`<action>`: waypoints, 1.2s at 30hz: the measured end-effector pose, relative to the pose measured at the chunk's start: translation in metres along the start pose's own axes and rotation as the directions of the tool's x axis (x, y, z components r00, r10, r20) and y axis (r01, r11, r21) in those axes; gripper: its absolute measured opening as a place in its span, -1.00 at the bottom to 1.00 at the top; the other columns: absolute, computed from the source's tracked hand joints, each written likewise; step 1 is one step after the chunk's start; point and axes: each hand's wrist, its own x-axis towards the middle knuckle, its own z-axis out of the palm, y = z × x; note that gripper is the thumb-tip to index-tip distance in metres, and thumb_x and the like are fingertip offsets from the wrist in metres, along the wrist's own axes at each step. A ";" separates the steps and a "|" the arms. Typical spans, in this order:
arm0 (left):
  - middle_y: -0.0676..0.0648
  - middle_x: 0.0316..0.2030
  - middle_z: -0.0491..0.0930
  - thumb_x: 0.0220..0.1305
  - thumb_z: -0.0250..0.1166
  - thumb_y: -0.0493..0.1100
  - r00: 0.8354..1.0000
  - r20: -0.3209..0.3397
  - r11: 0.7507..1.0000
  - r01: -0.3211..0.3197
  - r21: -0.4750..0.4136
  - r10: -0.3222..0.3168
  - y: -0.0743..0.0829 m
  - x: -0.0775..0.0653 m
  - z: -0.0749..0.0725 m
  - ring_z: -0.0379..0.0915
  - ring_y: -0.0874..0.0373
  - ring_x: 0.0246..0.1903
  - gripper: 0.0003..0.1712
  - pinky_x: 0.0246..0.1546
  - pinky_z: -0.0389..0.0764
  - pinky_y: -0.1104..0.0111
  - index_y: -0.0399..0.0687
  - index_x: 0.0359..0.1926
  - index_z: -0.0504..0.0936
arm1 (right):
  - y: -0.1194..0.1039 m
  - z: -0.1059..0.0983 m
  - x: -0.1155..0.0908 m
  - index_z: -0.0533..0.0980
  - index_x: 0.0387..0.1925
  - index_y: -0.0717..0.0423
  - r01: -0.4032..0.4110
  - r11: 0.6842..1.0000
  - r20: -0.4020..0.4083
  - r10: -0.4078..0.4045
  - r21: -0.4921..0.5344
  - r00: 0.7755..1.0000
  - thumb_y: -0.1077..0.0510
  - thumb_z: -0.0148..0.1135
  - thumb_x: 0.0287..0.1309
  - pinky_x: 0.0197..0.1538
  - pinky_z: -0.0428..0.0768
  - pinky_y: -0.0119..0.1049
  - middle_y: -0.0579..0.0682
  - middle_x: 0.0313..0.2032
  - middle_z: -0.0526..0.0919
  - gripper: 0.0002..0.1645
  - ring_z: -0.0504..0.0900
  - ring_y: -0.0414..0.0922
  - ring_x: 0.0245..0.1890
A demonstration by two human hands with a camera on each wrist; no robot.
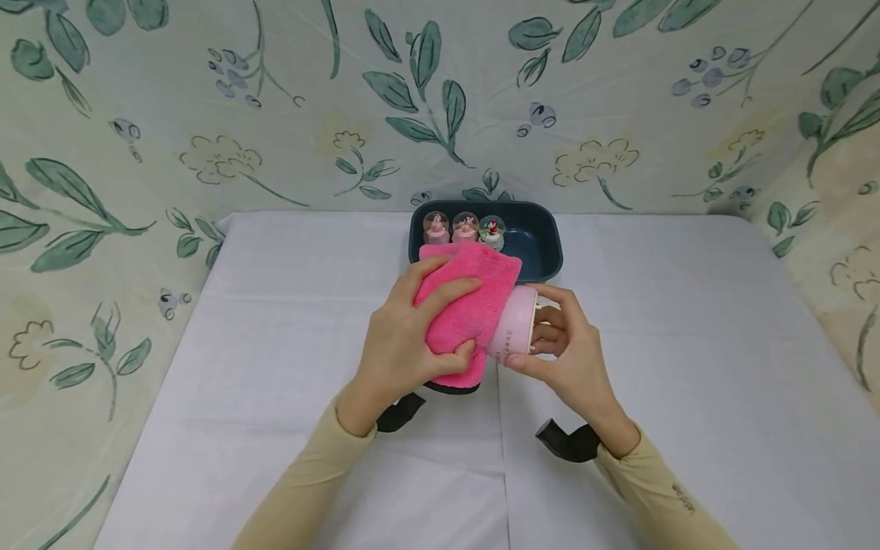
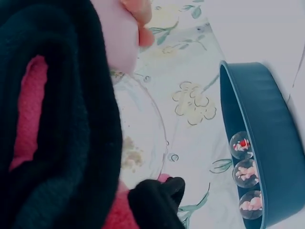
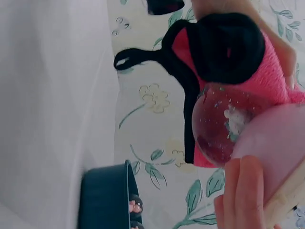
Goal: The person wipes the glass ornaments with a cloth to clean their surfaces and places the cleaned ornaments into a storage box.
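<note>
A snow globe with a pink base (image 1: pixel 510 327) lies tilted in my right hand (image 1: pixel 576 355), whose fingers and thumb grip the base. Its clear dome (image 3: pixel 212 126) faces left, with a pale figure and glitter inside. In the head view, a bright pink cloth with black edging (image 1: pixel 464 305) covers that dome. My left hand (image 1: pixel 399 336) holds the cloth around it, fingers spread over the top and thumb at the near side. From the left wrist, the cloth's dark side (image 2: pixel 90 124) hides part of the globe.
Just beyond my hands, a dark blue tray (image 1: pixel 543 267) stands at the table's back edge. Three small snow globes sit in its left part, one with a red figure (image 1: pixel 492 231). White cloth (image 1: pixel 275 321) covers the table, and a leaf-patterned curtain (image 1: pixel 289 99) hangs behind.
</note>
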 end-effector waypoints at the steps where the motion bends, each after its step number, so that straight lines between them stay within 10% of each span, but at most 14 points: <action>1: -0.15 0.22 0.31 -0.17 0.45 0.03 1.000 -0.003 0.999 -0.016 0.031 0.016 0.001 0.000 0.001 0.26 0.04 0.18 -0.28 -0.26 0.65 0.20 0.11 0.14 0.54 | -0.001 0.001 0.000 0.25 0.20 0.28 -0.070 0.996 -0.009 0.070 0.054 0.997 0.39 0.38 -0.12 -0.34 0.66 -0.34 0.17 -0.27 0.58 -0.20 0.65 -0.13 -0.44; 6: -0.17 0.21 0.32 -0.15 0.45 0.05 0.997 -0.003 0.990 -0.073 0.123 0.074 0.002 0.000 0.005 0.34 -0.02 0.05 -0.30 -0.29 0.65 0.22 0.10 0.14 0.56 | -0.001 0.003 0.002 0.21 0.08 0.27 -0.322 0.932 0.035 0.321 0.163 0.946 0.07 0.08 0.18 -0.41 0.67 -0.17 0.18 -0.31 0.63 -0.48 0.68 -0.01 -0.54; 12: -0.14 0.20 0.33 -0.16 0.44 0.04 0.999 -0.005 0.995 -0.047 0.083 0.048 -0.003 0.000 0.003 0.33 0.00 0.07 -0.30 -0.29 0.65 0.22 0.12 0.13 0.56 | 0.000 -0.004 0.004 0.11 0.16 0.28 -0.382 0.915 0.211 0.351 0.127 0.912 -0.11 0.16 0.24 -0.36 0.67 -0.12 0.25 -0.26 0.60 -0.28 0.67 0.05 -0.51; 19: -0.02 0.26 0.27 -0.21 0.44 -0.04 0.998 0.016 0.988 0.057 -0.147 -0.055 -0.012 0.003 -0.006 0.23 0.15 0.17 -0.26 -0.22 0.62 0.26 0.14 0.14 0.52 | -0.007 -0.010 0.008 0.16 0.27 0.22 -0.069 0.966 0.199 0.121 -0.248 0.972 0.20 0.59 -0.24 -0.22 0.65 -0.29 0.09 -0.05 0.54 0.06 0.59 -0.11 -0.19; 26: -0.01 0.26 0.27 -0.19 0.42 -0.02 0.998 0.043 0.987 0.051 -0.153 -0.045 -0.011 0.003 -0.007 0.25 0.16 0.15 -0.27 -0.26 0.62 0.30 0.15 0.15 0.52 | -0.005 -0.008 0.007 0.14 0.38 0.06 0.164 0.954 0.166 -0.124 -0.251 0.978 0.37 0.64 -0.47 -0.13 0.58 -0.45 0.05 -0.12 0.54 0.30 0.56 -0.13 -0.17; 32: -0.12 0.23 0.31 -0.18 0.44 0.02 1.000 -0.002 1.000 0.010 -0.015 -0.010 -0.006 -0.001 0.000 0.27 0.06 0.17 -0.28 -0.26 0.64 0.21 0.11 0.14 0.53 | -0.001 0.001 0.003 0.23 0.29 0.17 -0.012 0.999 0.046 0.013 -0.033 0.999 0.48 0.44 -0.25 -0.23 0.64 -0.37 0.18 -0.20 0.59 0.00 0.65 -0.12 -0.33; 36: -0.16 0.21 0.33 -0.18 0.45 0.04 0.999 -0.035 0.996 -0.028 0.079 0.030 -0.002 -0.003 0.003 0.31 -0.01 0.13 -0.28 -0.25 0.64 0.18 0.10 0.13 0.55 | -0.001 0.006 0.002 0.21 0.23 0.27 -0.211 0.968 0.020 0.210 0.133 0.977 0.38 0.25 0.00 -0.29 0.66 -0.28 0.24 -0.22 0.61 -0.27 0.69 -0.08 -0.39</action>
